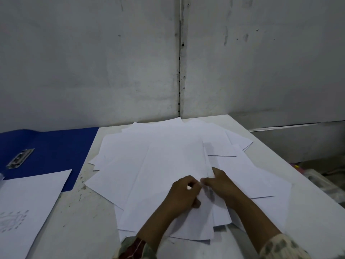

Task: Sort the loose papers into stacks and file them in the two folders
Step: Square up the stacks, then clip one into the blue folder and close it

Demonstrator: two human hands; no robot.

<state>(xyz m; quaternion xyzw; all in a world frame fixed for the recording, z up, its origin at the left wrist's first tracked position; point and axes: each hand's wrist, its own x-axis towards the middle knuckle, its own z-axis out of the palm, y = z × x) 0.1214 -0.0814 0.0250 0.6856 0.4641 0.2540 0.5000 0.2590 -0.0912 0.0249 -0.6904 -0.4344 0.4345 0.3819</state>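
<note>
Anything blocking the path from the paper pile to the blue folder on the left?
Nothing visible. Bare table lies between the loose papers and the open blue folder; a separate sheet overlaps the folder's near edge only.

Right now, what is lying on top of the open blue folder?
One white sheet with a faint drawing covers the blue folder at its near corner; its metal clip shows bare. Anything beneath that sheet is hidden.

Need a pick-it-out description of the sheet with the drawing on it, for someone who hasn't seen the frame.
Start at the white table and go to its left edge, where the open blue folder lies. The sheet with the drawing overlaps the folder's near corner, apart from the big fanned pile of papers. It alone carries a faint pencil-like sketch; the pile's sheets look blank.
</note>
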